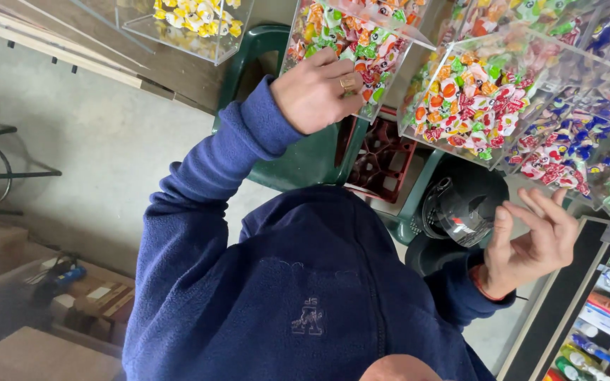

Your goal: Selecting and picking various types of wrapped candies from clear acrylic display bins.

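Note:
My left hand (319, 88), with a ring on one finger, reaches up in a navy fleece sleeve. Its fingers are curled against the front wall of a clear plastic bin (383, 88) full of wrapped sweets in green, red and orange. Whether the fingers hold anything is hidden. My right hand (534, 240) hangs lower at the right, palm up and fingers spread, with nothing in it. It is just right of a black round object with a glossy clear cover (460, 208) and below a second clear sweets bin (418, 130).
More clear bins of wrapped sweets line the top: yellow ones (195, 17) at the left, blue and red ones (566, 148) at the right. A green plastic chair (305, 159) and a red crate (383, 162) stand under them. Shelves of packaged goods (605, 317) are at the lower right, cardboard boxes (72, 303) at the lower left.

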